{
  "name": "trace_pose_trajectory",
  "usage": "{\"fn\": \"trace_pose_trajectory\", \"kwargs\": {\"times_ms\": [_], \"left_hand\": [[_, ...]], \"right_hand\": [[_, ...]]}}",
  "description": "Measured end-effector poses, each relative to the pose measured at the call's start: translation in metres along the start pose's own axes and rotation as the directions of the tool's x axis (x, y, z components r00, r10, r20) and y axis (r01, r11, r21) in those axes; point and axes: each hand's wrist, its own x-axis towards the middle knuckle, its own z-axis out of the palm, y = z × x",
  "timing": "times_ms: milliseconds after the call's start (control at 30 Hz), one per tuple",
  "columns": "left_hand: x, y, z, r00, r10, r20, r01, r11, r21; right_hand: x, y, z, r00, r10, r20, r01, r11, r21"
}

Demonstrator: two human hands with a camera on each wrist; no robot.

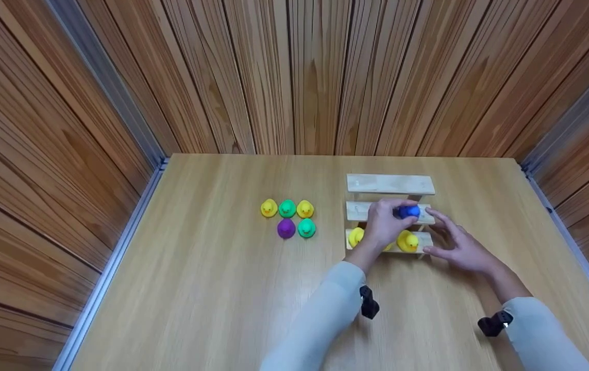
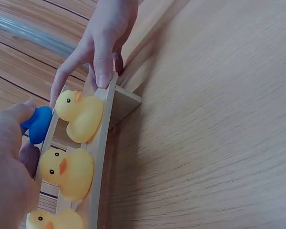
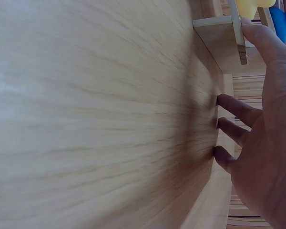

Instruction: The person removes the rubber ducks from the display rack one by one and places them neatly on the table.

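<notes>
My left hand (image 1: 384, 222) pinches a blue rubber duck (image 1: 409, 211) at the right end of the middle step of a small wooden three-step rack (image 1: 390, 184). Whether the duck rests fully on the step I cannot tell. Yellow rubber ducks (image 1: 407, 241) sit in a row on the lowest step; the left arm partly covers the middle one, which shows as a yellow duck (image 2: 67, 174) in the left wrist view. At the rack's right end, my right hand (image 1: 458, 246) touches the step edges with thumb and forefinger, its other fingers (image 3: 233, 107) spread and holding nothing.
Left of the rack, several loose ducks stand in two rows on the table (image 1: 196, 288): yellow (image 1: 269, 207), green (image 1: 287, 208), yellow (image 1: 305, 208), then purple (image 1: 286, 228) and green (image 1: 306, 228). Wood-plank walls (image 1: 315, 77) enclose the back and sides.
</notes>
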Motion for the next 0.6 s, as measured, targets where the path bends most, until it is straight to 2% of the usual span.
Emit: {"fn": "trace_pose_trajectory", "kwargs": {"times_ms": [400, 600], "left_hand": [[-0.001, 0.002, -0.005, 1.0, -0.023, -0.015, 0.023, 1.0, 0.008], [-0.001, 0.002, -0.012, 1.0, -0.009, -0.002, 0.009, 1.0, 0.026]], "right_hand": [[-0.002, -0.001, 0.0, 1.0, -0.003, 0.002, 0.003, 1.0, -0.003], [0.0, 0.0, 0.001, 1.0, -0.013, 0.003, 0.013, 1.0, -0.004]]}}
